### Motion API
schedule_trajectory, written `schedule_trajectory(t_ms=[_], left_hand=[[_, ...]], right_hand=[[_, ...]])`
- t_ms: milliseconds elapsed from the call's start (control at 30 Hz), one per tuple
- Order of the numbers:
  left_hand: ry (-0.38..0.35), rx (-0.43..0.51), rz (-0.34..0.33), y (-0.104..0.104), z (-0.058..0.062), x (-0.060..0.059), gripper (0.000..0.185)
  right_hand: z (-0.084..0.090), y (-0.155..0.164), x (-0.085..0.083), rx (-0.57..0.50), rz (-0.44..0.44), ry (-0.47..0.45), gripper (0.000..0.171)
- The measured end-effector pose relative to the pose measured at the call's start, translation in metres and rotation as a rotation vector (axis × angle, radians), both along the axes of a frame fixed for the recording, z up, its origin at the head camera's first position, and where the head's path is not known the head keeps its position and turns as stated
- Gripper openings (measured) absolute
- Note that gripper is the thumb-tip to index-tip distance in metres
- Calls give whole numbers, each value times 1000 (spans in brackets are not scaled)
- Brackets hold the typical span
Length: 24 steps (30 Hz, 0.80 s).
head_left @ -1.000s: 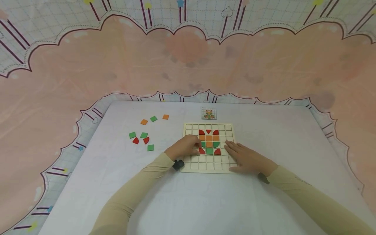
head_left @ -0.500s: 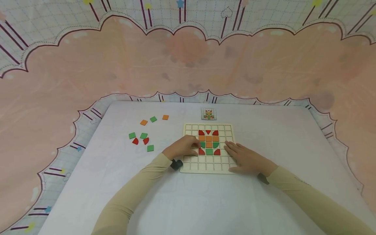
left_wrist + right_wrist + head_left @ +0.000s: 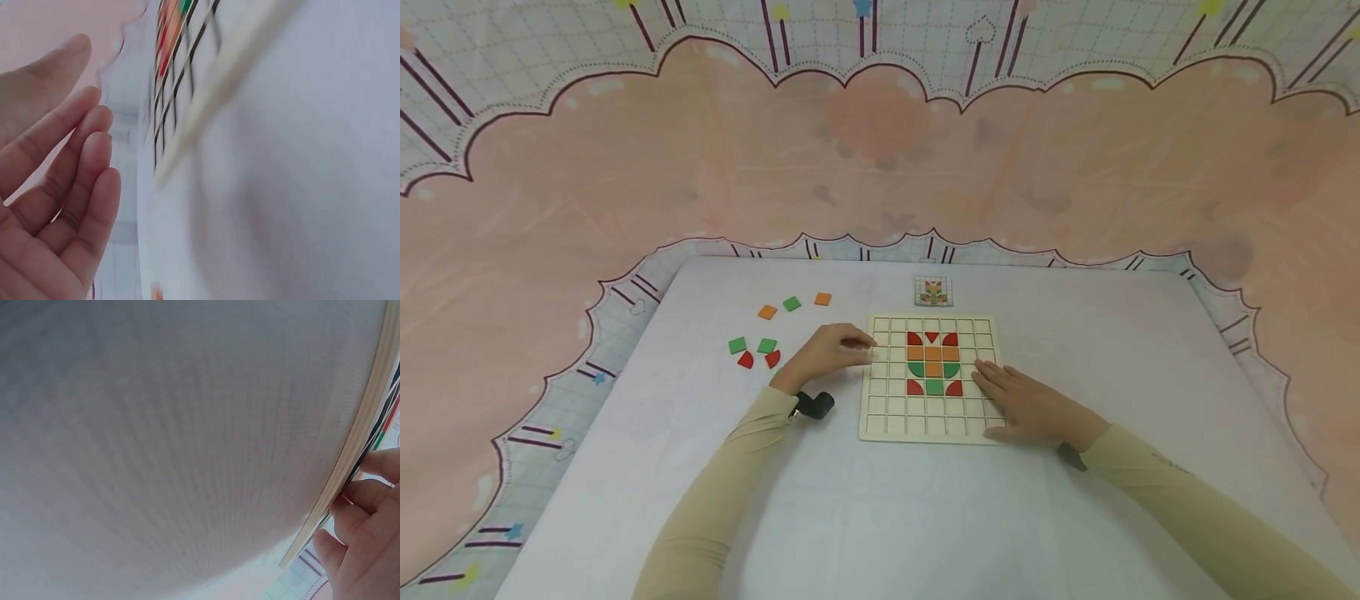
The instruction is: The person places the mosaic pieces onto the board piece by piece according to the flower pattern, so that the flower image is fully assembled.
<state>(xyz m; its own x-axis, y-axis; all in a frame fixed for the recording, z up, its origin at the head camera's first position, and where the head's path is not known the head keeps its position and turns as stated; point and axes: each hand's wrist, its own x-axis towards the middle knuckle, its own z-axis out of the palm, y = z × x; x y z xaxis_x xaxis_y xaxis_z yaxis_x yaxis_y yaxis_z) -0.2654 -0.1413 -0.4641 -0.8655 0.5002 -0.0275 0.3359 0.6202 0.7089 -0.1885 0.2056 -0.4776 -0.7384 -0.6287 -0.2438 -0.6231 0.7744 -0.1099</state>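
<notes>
A pale wooden grid board (image 3: 887, 408) lies flat, with red, orange and green pieces forming a pattern in its middle cells. My left hand (image 3: 827, 354) hovers at the board's left edge. Its fingers are loosely bent with nothing between them, as the fingers (image 3: 94, 200) show in the left wrist view. On the board's right side rests my right hand (image 3: 1030, 404), fingers extended over the grid and thumb near the lower right corner. In the right wrist view, fingertips (image 3: 331, 544) lie at the board's wooden edge.
Loose pieces lie left of the board: an orange square (image 3: 823, 299), a green square (image 3: 792, 304), a red quarter circle (image 3: 772, 359) and several others. A small pattern card (image 3: 933, 291) sits behind the board on the white tabletop (image 3: 1075, 317).
My left hand has left the pattern and moved left to the board's edge, now covering the nearest loose green square. The right hand has stayed in place.
</notes>
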Motion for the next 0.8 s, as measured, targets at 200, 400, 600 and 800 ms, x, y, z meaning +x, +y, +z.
schedule_trajectory(t_ms=[200,400,600,800], left_hand=[[23,-32,122,-47,6,-6,31],[-5,-93,190,-91,7,-6,33],[-55,-142,279,-123,7,-4,34],[-49,-201,309,-134,7,-3,32]], right_hand=[[2,-1,0,-1,6,-6,88],[2,0,0,6,2,-5,89],[2,0,0,10,6,2,89],[4,0,0,9,12,-5,88]])
